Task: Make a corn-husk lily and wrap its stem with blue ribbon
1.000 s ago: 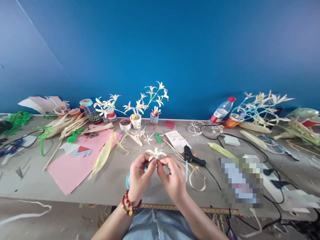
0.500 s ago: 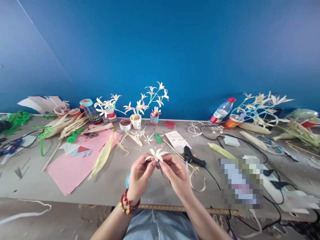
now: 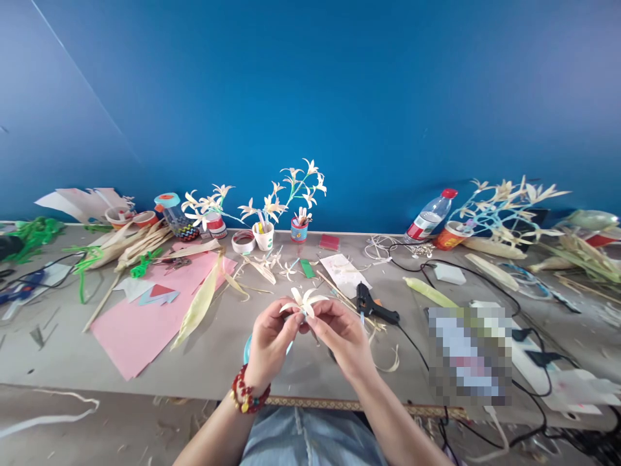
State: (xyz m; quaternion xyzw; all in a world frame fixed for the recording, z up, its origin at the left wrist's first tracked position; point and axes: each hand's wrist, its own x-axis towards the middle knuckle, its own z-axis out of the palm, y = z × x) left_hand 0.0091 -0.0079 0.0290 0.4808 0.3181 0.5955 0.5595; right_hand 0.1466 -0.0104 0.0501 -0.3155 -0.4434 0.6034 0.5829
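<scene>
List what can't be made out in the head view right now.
All in the head view:
White flower: its base is hidden by the left hand and right hand.
Light-blue object: largely covered by the left hand.
Pixelated item at right: masked by mosaic.
White strip at lower left: cut off by the picture's edge.
Bottle label: print too small to read.

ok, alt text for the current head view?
A person's left hand and right hand pinch a pale, star-shaped flower above a cluttered grey table. Pink paper lies to the left and a black glue gun to the right; similar flowers stand before a blue wall.
</scene>
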